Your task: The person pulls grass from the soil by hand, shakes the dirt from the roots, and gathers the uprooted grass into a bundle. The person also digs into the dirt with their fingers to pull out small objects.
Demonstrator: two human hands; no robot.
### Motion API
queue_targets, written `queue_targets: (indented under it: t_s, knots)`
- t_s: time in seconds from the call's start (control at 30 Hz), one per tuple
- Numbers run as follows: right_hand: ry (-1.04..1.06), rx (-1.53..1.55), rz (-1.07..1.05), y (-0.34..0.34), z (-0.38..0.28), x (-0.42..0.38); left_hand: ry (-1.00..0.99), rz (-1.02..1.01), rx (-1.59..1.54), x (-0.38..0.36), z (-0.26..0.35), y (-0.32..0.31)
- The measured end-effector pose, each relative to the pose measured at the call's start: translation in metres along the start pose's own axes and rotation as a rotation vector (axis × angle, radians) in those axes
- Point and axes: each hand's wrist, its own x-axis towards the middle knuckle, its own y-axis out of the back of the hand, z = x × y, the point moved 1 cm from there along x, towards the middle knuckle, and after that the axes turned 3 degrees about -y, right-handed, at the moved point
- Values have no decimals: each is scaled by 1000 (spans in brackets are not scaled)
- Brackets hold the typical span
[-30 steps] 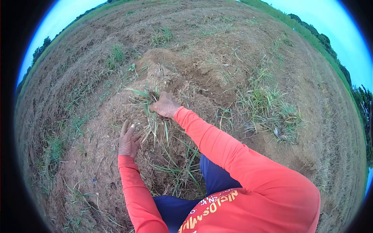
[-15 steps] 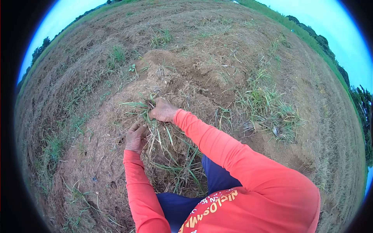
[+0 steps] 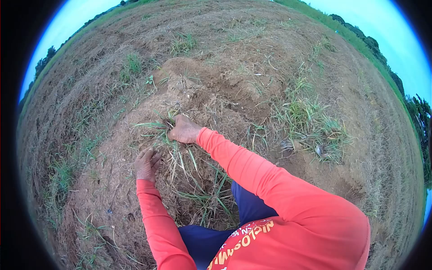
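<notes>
A tuft of green and dry grass is gripped in my right hand, its fingers wrapped round the base of the blades. Some blades stick out to the left and others hang down toward my knees. Below and left of the tuft, my left hand hovers over the bare soil, apart from the grass, with its fingers curled and slightly separated. I see nothing in it. Beneath my hands, more long grass grows near my legs.
A low mound of brown soil rises ahead of my hands. To the right lies a larger grass clump with dry bits. Small green tufts dot the field, and trees line its far edge.
My left hand has moved left and slightly down, away from the grass. My right hand, still holding the tuft, has shifted slightly left.
</notes>
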Motion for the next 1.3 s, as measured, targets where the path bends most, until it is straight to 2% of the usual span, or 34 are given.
queue_targets:
  t_s: [0.17, 0.5, 0.57, 0.77, 1.2, 1.3]
  knots:
    - [18, 0, 21, 4, -4, -3, 11, 36, -33, -2, 2, -2]
    - [-63, -40, 83, 20, -19, -14, 15, -72, -187, -3, 7, 1]
    - [-53, -21, 95, 15, -1, 2, 25, -68, -172, -2, 8, 3]
    - [-42, -8, 122, 17, 11, 12, 14, 70, -133, 11, -1, 17]
    - [-43, 19, 163, 25, 18, 16, -2, 195, -176, 30, -15, 53]
    - [-59, 43, 190, 37, -15, -12, -8, 190, -161, 35, -22, 63]
